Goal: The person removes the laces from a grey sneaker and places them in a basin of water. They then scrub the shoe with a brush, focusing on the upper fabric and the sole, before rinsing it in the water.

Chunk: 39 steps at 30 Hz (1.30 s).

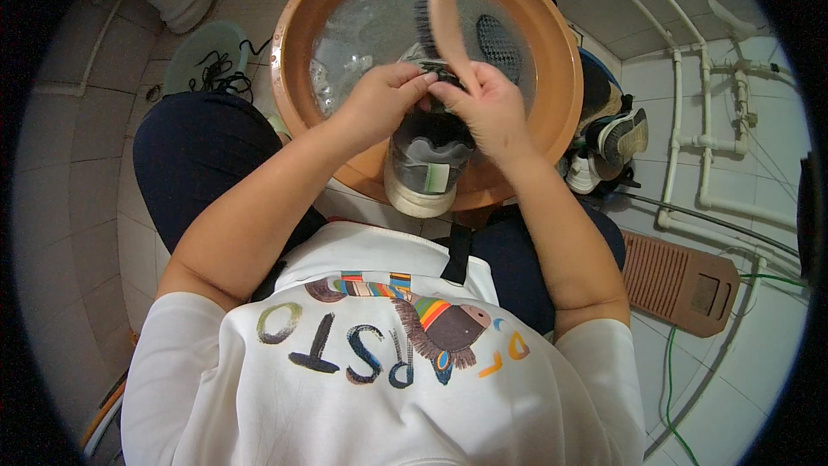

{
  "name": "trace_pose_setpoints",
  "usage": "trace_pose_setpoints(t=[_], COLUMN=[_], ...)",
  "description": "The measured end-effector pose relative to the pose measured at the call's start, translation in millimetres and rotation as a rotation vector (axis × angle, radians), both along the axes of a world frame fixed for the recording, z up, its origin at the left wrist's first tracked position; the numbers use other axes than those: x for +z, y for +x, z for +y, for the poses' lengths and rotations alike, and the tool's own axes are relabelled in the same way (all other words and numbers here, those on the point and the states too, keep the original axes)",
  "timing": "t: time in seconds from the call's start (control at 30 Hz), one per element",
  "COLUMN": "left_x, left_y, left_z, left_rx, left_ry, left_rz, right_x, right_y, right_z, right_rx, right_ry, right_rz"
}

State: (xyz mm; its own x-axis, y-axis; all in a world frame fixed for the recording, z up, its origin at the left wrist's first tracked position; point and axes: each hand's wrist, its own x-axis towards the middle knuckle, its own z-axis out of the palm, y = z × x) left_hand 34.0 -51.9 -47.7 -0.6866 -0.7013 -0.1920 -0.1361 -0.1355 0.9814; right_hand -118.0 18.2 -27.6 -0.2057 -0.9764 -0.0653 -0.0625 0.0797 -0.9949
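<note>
The left hand (379,105) pinches a dark shoe (429,154) between both hands, its white-soled end on their near side; close beside, the right hand (495,114) grips a brush (446,24) that extends beyond them, over an orange basin (562,78)

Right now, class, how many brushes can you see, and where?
1: the tan brush, held in the right hand above the orange tub. Another could be hidden under the cloudy water.

Orange basin (291,69), tan brush (447,30) — black bristles (423,24), black and grey shoe (424,152) — whitish sole (420,202), pale green bowl (179,62)
</note>
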Motion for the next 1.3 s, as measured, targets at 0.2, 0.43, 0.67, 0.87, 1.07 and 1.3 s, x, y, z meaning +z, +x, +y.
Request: trace_pose_setpoints(t=[0.2, 0.43, 0.67, 0.87, 1.07, 1.3], left_x=[16.3, 21.8, 12.2, 8.6, 20.0, 15.5], left_y=[3.0, 5.8, 3.0, 4.8, 6.5, 13.9], left_z=[6.5, 3.8, 1.8, -3.8, -6.0, -9.1], left_rx=[0.05, 0.035, 0.09, 0.034, 0.047, 0.013], left_ry=[-0.361, -0.719, -0.185, 0.08, 0.094, -0.491], left_rz=[-0.107, -0.287, -0.042, -0.032, -0.063, -0.024], right_x=[8.0, 5.3, 17.4, 10.9, 9.0, 14.0], right_y=[-12.2, -18.7, -22.3, -31.6, -36.0, -31.8], right_z=[-3.9, -3.4, 0.9, 1.7, 0.2, 1.0], right_rx=[0.151, 0.167, 0.214, 0.236, 0.264, 0.264], right_ry=[0.094, 0.129, 0.209, 0.249, 0.275, 0.255], right_rz=[0.275, 0.305, -0.173, -0.24, -0.226, -0.222])
